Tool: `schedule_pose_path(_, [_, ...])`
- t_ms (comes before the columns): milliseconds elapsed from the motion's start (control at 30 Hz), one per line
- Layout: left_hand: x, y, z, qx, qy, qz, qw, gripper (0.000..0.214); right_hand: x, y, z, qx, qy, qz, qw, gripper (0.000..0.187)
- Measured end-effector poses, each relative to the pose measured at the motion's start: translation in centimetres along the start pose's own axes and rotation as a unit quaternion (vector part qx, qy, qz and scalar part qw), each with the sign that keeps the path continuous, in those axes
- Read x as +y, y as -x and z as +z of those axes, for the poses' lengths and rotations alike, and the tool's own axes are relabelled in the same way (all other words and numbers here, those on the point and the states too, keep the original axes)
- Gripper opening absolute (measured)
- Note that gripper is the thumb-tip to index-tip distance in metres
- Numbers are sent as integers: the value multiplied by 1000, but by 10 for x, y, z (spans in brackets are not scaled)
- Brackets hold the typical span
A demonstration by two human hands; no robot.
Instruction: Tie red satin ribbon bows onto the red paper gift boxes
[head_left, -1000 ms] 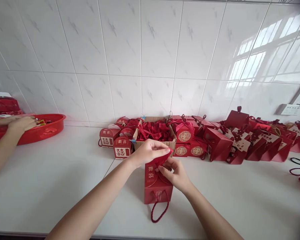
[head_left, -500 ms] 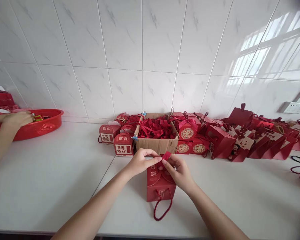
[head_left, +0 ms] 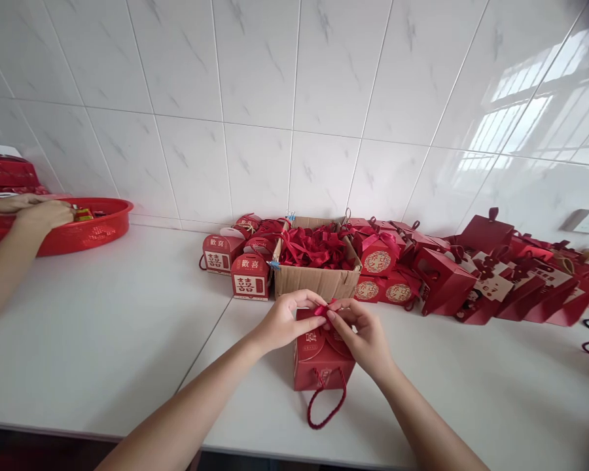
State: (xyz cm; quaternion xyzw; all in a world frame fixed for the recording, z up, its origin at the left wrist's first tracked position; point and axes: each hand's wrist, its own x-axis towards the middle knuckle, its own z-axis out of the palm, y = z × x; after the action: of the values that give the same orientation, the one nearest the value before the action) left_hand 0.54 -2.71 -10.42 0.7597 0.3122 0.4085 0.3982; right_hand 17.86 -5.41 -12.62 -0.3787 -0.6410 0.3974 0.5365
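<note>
A red gift box (head_left: 314, 367) stands on the white table right in front of me, its twisted cord handle (head_left: 326, 418) lying toward me on the tabletop. Above the box top, both hands pinch a red ribbon (head_left: 326, 309). My left hand (head_left: 289, 322) grips it from the left, thumb against fingers. From the right, my right hand (head_left: 360, 330) pinches it the same way, fingertips almost meeting the left ones. The fingers partly cover the ribbon and the box top. Just behind sits an open cardboard box (head_left: 319, 281) full of red ribbons (head_left: 317, 247).
Small red boxes (head_left: 250, 278) stand left of the cardboard box. To its right are several red gift boxes (head_left: 380, 258) and red bags (head_left: 446, 281), along the tiled wall. At far left, another person's hands (head_left: 42, 216) are over a red plastic basket (head_left: 91, 226).
The ribbon end that stuck up between my fingers is now drawn lower and smaller, close to the box top. My view has shifted slightly. The other person's second hand shows more.
</note>
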Motion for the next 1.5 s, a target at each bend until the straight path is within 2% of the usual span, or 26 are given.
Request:
schedule_pose_path(167, [-3,1,2,31,-28,27,999,11,-6,3,-3,24,69,23,997,27])
schedule_pose_path(300, [-3,3,4,68,-84,58,992,7,-12,3,-8,-8,138,29,990,28])
schedule_pose_path(433, [-4,4,3,92,-151,107,978,4,-12,2,-11,-17,192,10,981,25])
schedule_pose_path(567, [-7,4,1,114,-242,160,950,5,-9,2,-11,16,240,-11,971,21])
schedule_pose_path(667, [-10,3,-1,112,-293,231,921,4,-8,1,-11,8,223,12,975,20])
schedule_pose_path(800, [-15,1,-2,117,-318,279,899,6,-9,0,-12,-61,108,83,989,25])
schedule_pose_path(933, [-19,-3,-1,111,-314,253,908,11,-7,0,-8,-97,-5,117,988,29])
schedule_pose_path(1033, [-19,-4,0,97,-274,188,938,8,-3,-1,-3,-74,-62,117,988,29])
schedule_pose_path(1100, [-16,-3,-1,98,-221,142,960,17,-1,-2,0,-56,-87,117,988,28])
schedule_pose_path(1167, [-11,1,-2,104,-186,125,969,19,0,-2,1,-44,-94,117,988,27])
schedule_pose_path(1267, [-4,6,-5,72,-191,139,969,4,0,-2,1,-37,-82,109,990,26])
schedule_pose_path(1333, [-2,7,-5,45,-189,130,972,7,-1,-2,1,-38,-78,104,991,26])
schedule_pose_path(1500, [-6,3,-5,44,-149,60,986,14,-7,-1,-2,-48,-55,109,991,29])
